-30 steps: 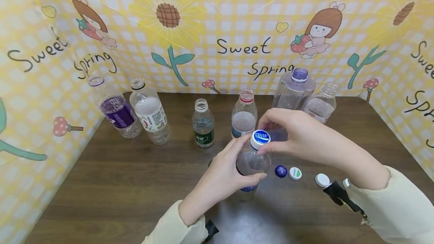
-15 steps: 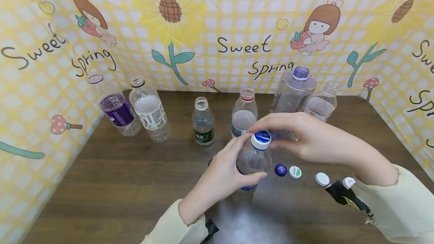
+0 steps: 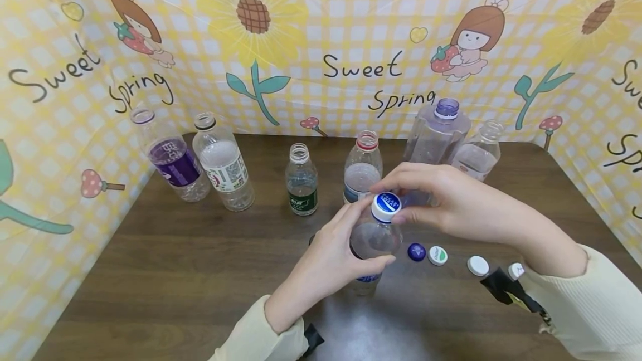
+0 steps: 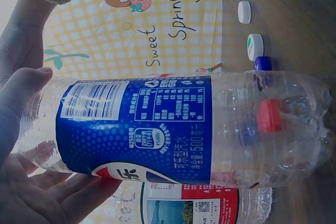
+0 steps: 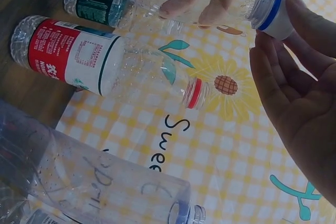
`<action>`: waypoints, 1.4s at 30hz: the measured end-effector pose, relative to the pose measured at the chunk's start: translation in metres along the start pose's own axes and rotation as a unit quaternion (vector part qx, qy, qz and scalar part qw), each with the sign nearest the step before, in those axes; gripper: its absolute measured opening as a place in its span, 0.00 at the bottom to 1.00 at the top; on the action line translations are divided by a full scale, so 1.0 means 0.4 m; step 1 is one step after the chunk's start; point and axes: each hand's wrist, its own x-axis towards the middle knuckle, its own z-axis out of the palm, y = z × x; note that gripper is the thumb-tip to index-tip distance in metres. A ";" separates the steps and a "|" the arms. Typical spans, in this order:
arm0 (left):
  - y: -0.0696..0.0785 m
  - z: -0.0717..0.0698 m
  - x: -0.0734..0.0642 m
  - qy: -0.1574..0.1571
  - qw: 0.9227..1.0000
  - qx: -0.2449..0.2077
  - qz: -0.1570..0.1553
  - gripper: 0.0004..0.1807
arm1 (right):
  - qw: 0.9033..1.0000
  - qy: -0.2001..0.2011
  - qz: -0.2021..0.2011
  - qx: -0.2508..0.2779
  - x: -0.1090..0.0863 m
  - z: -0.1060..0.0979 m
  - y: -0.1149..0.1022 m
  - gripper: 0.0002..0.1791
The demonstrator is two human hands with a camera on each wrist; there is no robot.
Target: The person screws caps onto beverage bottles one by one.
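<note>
A clear plastic bottle (image 3: pixel 376 241) with a blue label (image 4: pixel 136 124) stands upright in front of me. My left hand (image 3: pixel 326 258) grips it around the upper body, thumb on the near side. On the bottle's mouth sits a white cap (image 3: pixel 385 208) with a blue top. My right hand (image 3: pixel 446 199) pinches this cap between thumb and fingers from the right. In the right wrist view, the cap (image 5: pixel 276 14) is on the neck, with a blue ring below it. The left hand and wrist cover part of the bottle's lower half in the head view.
Several uncapped bottles stand along the back, among them a purple-labelled one (image 3: pixel 175 163), a small green-labelled one (image 3: pixel 302 194) and a large purplish one (image 3: pixel 433 138). Loose caps lie at right, including a dark blue cap (image 3: pixel 416 252) and a green-and-white cap (image 3: pixel 438 255).
The cap's printed top has turned on the bottle. My right thumb and fingers have shifted around the cap, loosening half a second ago and now closing on it again. My left hand stays put.
</note>
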 end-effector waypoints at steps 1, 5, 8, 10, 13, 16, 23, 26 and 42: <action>0.000 0.000 0.000 0.001 1.000 0.001 0.000 0.44 | 1.000 0.000 0.002 0.000 0.000 0.001 0.000 0.19; 0.001 -0.001 -0.001 0.003 1.000 0.006 0.001 0.45 | 1.000 0.002 0.009 -0.001 0.003 0.005 -0.001 0.17; 0.001 -0.002 -0.002 0.005 1.000 0.009 0.002 0.45 | 1.000 0.002 0.013 -0.002 0.004 0.006 -0.001 0.17; 0.000 -0.002 -0.001 0.006 1.000 0.009 0.004 0.45 | 1.000 0.000 0.013 -0.002 0.003 0.006 -0.003 0.17; -0.001 -0.003 -0.001 0.007 1.000 0.009 0.007 0.44 | 1.000 -0.009 0.013 -0.001 0.002 0.005 -0.005 0.19; -0.002 -0.003 -0.001 0.006 1.000 0.008 0.009 0.44 | 1.000 -0.017 0.015 -0.001 0.001 0.005 -0.007 0.19; -0.003 -0.002 -0.003 0.008 1.000 0.009 0.001 0.45 | 1.000 0.002 0.024 -0.017 0.003 0.018 -0.013 0.15; -0.003 0.000 -0.005 0.014 1.000 0.020 0.001 0.45 | 0.999 0.014 0.033 -0.031 0.002 0.025 -0.020 0.15; 0.000 0.001 -0.011 0.027 0.999 0.036 0.003 0.45 | 0.995 0.043 0.075 -0.044 0.005 0.037 -0.040 0.16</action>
